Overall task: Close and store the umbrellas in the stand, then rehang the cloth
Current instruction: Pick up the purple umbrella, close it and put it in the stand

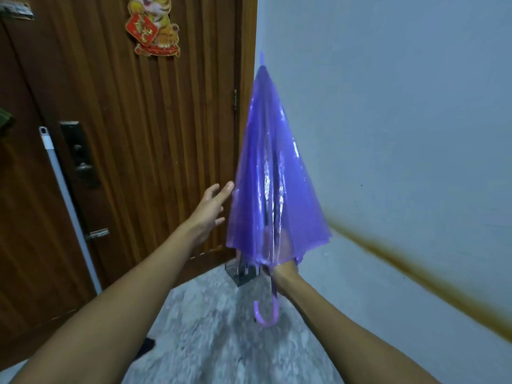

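Right hand (285, 268) gripping umbrella (274, 173) shaft under canopy, closing it; left hand (212, 206) open, reaching canopy. Next: lowering into stand (243, 273).

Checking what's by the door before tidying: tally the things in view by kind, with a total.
Umbrellas: 1, the purple umbrella, held up by the right hand
Umbrella stands: 1, the dark stand on the floor
Door decorations: 1, the tiger decoration
White poles: 1, the white pole against the door
Total: 4
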